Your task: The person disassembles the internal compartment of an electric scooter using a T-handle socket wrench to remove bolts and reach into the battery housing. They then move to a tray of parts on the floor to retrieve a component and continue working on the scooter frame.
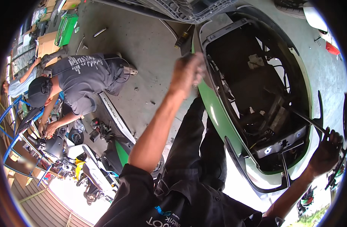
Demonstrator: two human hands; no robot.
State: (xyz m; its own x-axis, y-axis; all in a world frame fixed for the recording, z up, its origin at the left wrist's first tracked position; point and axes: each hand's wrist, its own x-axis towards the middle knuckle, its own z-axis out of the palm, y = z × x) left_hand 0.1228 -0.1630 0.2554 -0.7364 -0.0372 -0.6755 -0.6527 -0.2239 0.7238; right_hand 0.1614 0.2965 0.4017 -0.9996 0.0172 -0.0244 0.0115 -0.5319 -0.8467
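My left hand [188, 73], smeared by motion, is raised beside the far left edge of a green scooter body [215, 117]. Its fingers look curled, but whether they hold anything is unclear. At the right, my right hand [326, 153] is closed around the end of a dark rod [308, 120], which slants into the opening of the body. Inside that opening lie a black compartment [234, 68] and a grey metal bracket [281, 145] near its lower end. A thin metal T-shaped bar [284, 166] stands by the bracket.
To the left, a person in a dark shirt and cap [82, 72] bends over parts of another scooter, near a blue metal frame [8, 142]. A dark seat-like part [196, 9] juts in at the top. A green box [66, 29] and cartons stand farther back.
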